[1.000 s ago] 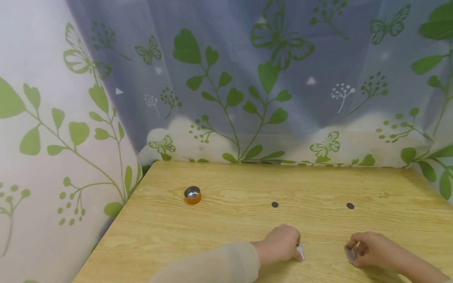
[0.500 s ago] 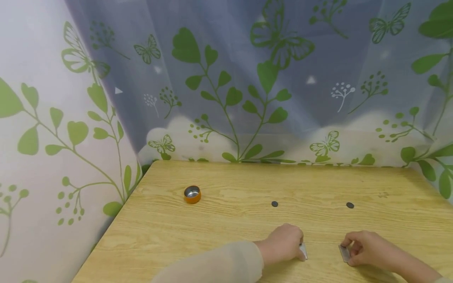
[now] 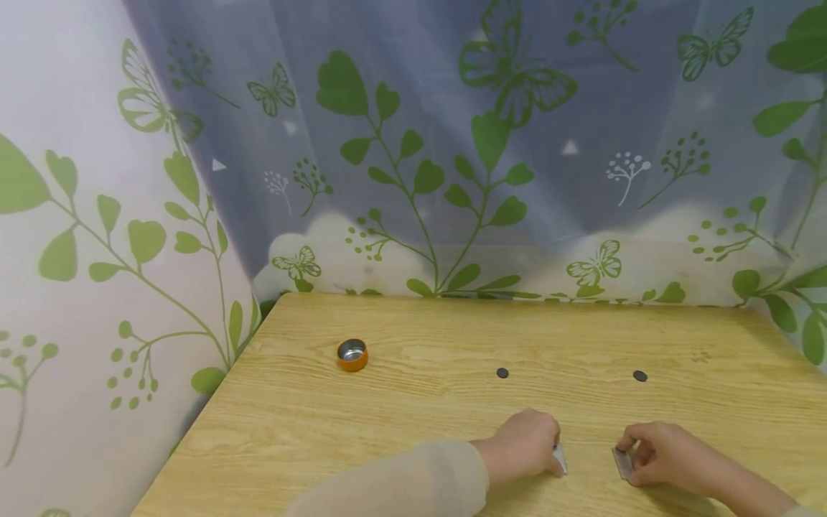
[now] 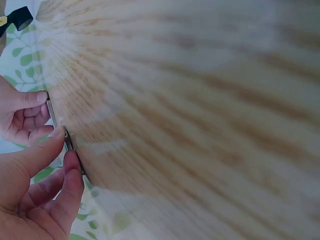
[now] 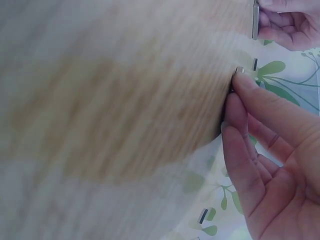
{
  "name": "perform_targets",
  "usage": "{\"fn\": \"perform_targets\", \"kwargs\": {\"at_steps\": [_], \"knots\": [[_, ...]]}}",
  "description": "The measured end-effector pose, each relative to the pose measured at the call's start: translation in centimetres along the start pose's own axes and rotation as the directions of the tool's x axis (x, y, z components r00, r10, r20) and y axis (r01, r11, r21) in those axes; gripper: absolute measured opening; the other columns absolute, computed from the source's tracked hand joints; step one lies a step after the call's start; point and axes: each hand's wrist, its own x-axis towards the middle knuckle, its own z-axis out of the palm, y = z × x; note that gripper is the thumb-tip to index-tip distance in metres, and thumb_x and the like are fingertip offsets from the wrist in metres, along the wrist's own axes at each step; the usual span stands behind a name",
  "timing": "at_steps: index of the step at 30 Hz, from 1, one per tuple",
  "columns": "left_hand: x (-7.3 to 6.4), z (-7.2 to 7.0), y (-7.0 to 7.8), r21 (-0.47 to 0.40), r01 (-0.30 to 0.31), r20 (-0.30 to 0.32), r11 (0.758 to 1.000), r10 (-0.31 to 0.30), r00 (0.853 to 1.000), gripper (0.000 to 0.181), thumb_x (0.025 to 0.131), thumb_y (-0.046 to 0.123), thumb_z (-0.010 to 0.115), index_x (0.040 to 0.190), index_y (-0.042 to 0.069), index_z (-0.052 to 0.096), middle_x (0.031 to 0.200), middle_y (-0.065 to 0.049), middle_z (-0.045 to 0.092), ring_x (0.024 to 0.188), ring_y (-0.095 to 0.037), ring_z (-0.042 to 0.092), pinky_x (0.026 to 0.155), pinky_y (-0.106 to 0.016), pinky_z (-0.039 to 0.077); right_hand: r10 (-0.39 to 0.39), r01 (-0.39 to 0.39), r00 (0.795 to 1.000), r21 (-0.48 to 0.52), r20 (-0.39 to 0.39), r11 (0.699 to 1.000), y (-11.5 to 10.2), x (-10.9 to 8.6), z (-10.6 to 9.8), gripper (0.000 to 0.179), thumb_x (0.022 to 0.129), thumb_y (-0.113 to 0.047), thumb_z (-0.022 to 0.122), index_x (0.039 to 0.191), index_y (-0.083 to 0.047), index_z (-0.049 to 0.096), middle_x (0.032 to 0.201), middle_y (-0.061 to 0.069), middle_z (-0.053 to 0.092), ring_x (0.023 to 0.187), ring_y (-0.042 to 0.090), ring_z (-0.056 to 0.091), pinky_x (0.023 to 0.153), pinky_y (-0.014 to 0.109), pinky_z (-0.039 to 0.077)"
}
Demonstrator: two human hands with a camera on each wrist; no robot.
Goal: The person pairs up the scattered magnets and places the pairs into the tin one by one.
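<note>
— Left hand (image 3: 526, 449) narrow, grip holding a grey plate (image 3: 561, 460) at its three o'clock!
— Right hand (image 3: 675, 457) grips a second plate (image 3: 622, 464) at nine! Around?
— Dark disc (image 3: 502, 373), left's eleven; another disc (image 3: 639, 376), right's eleven; orange cup (image 3: 352, 363), left's ten!

Loc.: indoor rm., home-like; exact type indeterminate. Indicators: blue-grey curtain (image 3: 407, 143) w/ leaf & butterfly print, upper ctr. of frame; similarly printed white panel (image 3: 64, 287), left side; wood-grain table (image 3: 413, 402), lower ctr.
</note>
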Motion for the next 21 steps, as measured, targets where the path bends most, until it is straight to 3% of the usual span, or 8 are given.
{"fn": "perform_targets", "kwargs": {"at_steps": [16,21], "knots": [[0.6,0.3,0.8,0.013,0.005,-0.017,1.0,-0.005,1.0,0.027,0.071,0.038,0.08,0.089,0.019,0.071,0.073,0.014,0.059,0.059,-0.001,0.045,0.053,-0.014,0.038,0.01,-0.01,1.0,0.019,-0.011,1.0,-0.4,0.1,0.1,0.028,0.076,-0.015,0.077,0.096,-0.002,0.063,0.071,-0.007,0.056,0.062,0.002,0.047,0.054,0.023,0.041],[0.9,0.5,1.1,0.001,0.003,-0.023,1.0,-0.003,1.0,0.027,0.07,0.037,0.081,0.087,0.019,0.071,0.073,0.014,0.058,0.059,-0.001,0.045,0.053,-0.014,0.038,-0.02,0.02,0.999,0.003,-0.035,1.0,-0.5,0.3,0.5,0.028,0.074,-0.016,0.078,0.095,-0.003,0.063,0.07,-0.01,0.055,0.062,0.0,0.047,0.054,0.023,0.041]]}}
